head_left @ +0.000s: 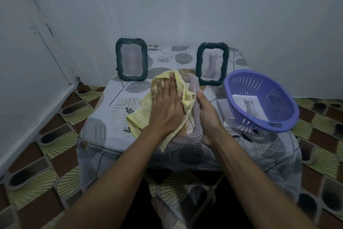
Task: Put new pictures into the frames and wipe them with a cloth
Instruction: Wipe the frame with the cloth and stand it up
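Over the middle of the patterned tabletop [115, 102], head view: gripping a pale ribbed plastic picture frame [194, 86] by its right edge with the right hand [209, 117], fingers curled round the rim. Pressing a soft yellow cloth [143, 115] flat on its face with the left hand [167, 106], fingers straight. Likely light, stiff, slick-fronted, fragile: best held by the ribbed edges. Standing behind at left, a dark rope-edged frame [118, 60].

The desk [96, 128] is covered by a leaf-patterned sheet [167, 56]. The first dark frame [131, 59] stands upright beyond the left hand [167, 106]. The second dark frame [212, 63] stands beyond the right hand [207, 117], and a purple basket [278, 99] sits just right of that hand.
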A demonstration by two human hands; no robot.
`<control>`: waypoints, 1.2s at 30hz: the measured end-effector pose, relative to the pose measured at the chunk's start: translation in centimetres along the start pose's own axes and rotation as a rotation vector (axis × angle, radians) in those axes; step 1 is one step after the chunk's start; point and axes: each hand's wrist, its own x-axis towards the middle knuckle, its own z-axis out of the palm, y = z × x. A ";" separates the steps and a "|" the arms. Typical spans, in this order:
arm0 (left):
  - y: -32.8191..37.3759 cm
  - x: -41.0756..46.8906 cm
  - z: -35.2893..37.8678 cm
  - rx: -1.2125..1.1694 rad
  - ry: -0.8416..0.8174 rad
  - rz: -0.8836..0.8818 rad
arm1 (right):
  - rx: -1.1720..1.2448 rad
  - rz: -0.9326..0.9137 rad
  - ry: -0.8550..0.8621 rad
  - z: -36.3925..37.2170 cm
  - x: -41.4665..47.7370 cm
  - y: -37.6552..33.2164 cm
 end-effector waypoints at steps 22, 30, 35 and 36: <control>1.4 -1.5 0.3 0.008 -0.023 -0.085 | 0.131 0.017 -0.009 -0.6 -0.5 0.9; 1.2 -5.6 2.0 -0.035 -0.035 0.345 | 0.020 -0.048 0.264 -2.3 1.1 -0.9; -2.9 -3.8 1.8 0.033 -0.118 0.031 | 0.211 0.059 0.098 -3.5 0.2 0.2; -2.8 -3.6 1.6 0.025 -0.169 -0.066 | 0.254 0.053 0.062 -3.9 0.3 0.3</control>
